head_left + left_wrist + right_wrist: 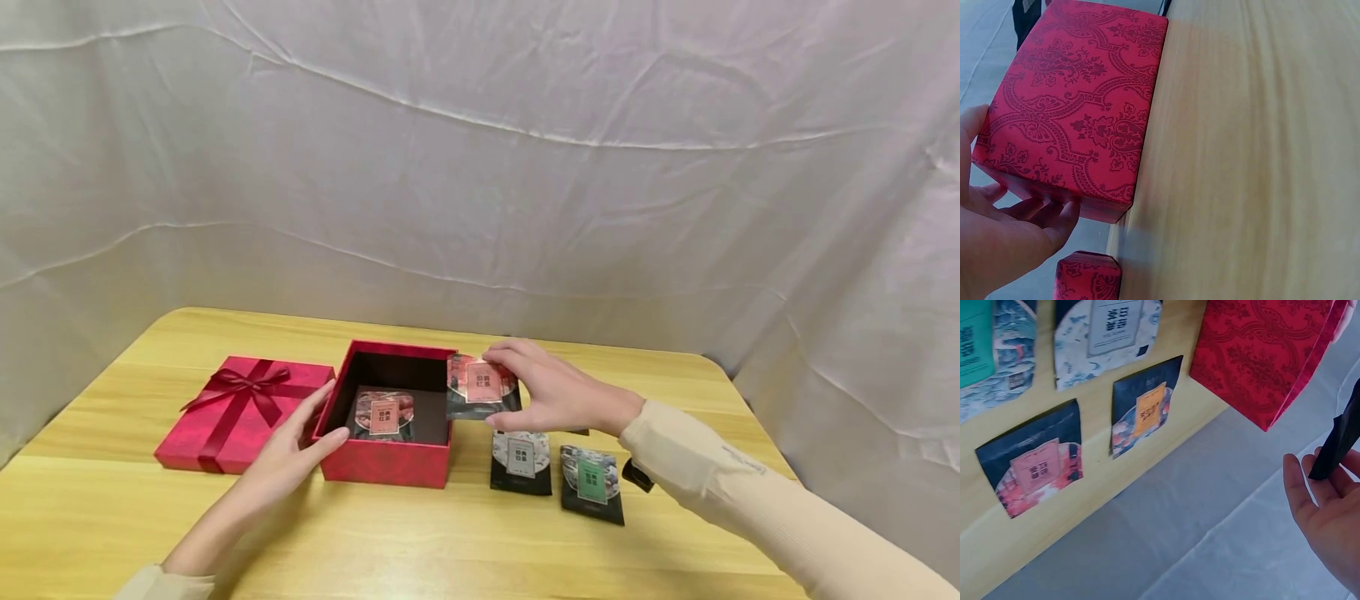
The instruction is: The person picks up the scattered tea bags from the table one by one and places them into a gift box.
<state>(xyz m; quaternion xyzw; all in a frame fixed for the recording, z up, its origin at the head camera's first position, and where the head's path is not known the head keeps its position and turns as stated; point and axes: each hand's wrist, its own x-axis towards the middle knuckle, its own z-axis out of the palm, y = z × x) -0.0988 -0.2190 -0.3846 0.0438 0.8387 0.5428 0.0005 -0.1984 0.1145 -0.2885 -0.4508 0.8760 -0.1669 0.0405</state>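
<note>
My right hand [555, 392] pinches a tea sachet [482, 387] with a pink label between thumb and fingers, over the right rim of an open red gift box [386, 463]. Only the sachet's dark edge shows in the right wrist view. At the box's front left corner, my left hand [281, 454] grips it, thumb at the front rim and fingers along the left side. Inside the dark interior, another pink-labelled sachet [384, 416] lies towards the front left. The box's patterned front wall [1079, 100] fills much of the left wrist view.
Left of the box lies its red lid [193, 429] with a ribbon bow. To the right are a silver-labelled sachet [521, 467] and a green-labelled one [591, 483]. Further sachets, orange-labelled [1147, 412] and pink-labelled [1035, 465], lie on the table under the right forearm.
</note>
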